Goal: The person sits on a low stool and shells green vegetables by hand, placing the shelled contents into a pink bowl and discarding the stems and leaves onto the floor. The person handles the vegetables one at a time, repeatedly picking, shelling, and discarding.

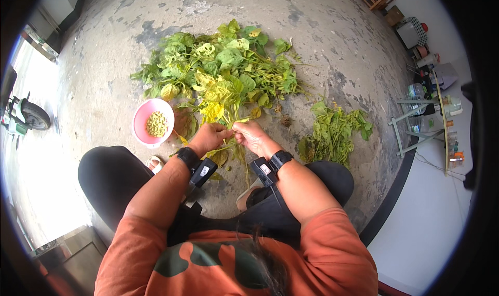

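Observation:
My left hand (209,136) and my right hand (252,135) meet over the floor in front of my knees, fingertips close together. A leafy bean plant (228,94) with yellow-green leaves lies at them, its stems running down between the hands. The right fingers are closed around those stems. Pinched together beside them, the left fingers hide whatever is in their tips. To the left of my left hand stands a pink bowl (137,123) with pale green beans (156,124) in it.
Beyond my hands a large heap of leafy plants (228,59) covers the concrete floor (343,51). A smaller plant pile (335,132) lies right. At far right stands a folding-legged table (442,122) with bottles. A wheel (35,115) shows at far left.

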`<state>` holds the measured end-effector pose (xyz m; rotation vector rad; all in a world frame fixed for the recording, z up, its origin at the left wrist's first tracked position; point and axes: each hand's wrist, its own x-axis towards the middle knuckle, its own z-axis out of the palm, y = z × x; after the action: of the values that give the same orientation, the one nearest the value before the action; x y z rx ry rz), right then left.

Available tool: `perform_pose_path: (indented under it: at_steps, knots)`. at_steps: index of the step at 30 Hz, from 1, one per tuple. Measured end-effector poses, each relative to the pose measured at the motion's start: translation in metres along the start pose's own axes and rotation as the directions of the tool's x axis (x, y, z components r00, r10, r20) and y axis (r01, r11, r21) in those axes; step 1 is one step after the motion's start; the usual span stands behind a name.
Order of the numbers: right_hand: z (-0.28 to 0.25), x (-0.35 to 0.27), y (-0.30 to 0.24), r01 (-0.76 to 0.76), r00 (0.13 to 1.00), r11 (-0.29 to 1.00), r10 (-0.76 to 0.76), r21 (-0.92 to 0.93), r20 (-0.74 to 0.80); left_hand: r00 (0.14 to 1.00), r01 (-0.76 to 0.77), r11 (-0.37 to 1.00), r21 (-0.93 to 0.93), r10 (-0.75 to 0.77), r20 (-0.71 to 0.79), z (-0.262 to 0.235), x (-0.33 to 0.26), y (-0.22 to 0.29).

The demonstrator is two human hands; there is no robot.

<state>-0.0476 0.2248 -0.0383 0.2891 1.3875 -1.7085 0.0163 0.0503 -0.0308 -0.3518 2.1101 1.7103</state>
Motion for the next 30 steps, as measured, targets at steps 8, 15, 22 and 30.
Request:
perform_pose_path:
  at_steps: [8, 15, 22, 30]
  knots:
    - [-0.002, -0.003, 0.003, -0.021, 1.000, 0.983, 0.020, 0.180, 0.007, 0.953, -0.239, 0.918, 0.316, 0.284, -0.103, 0.010, -0.002, 0.000]
    - [0.003, -0.005, 0.002, 0.012, 0.998, 0.986, -0.003, 0.165, -0.057, 0.945, -0.235, 0.939, 0.250, 0.281, -0.168, 0.015, -0.007, 0.006]
    - [0.005, -0.007, 0.005, 0.001, 0.997, 0.982, 0.015, 0.190, -0.082, 0.935, -0.243, 0.940, 0.238, 0.292, -0.199, 0.017, 0.000, -0.004]
    - [0.005, -0.012, 0.001, 0.019, 1.000, 0.980, -0.017, 0.196, -0.014, 0.988, 0.150, 0.898, -0.415, -0.117, 0.104, 0.005, 0.001, -0.011]
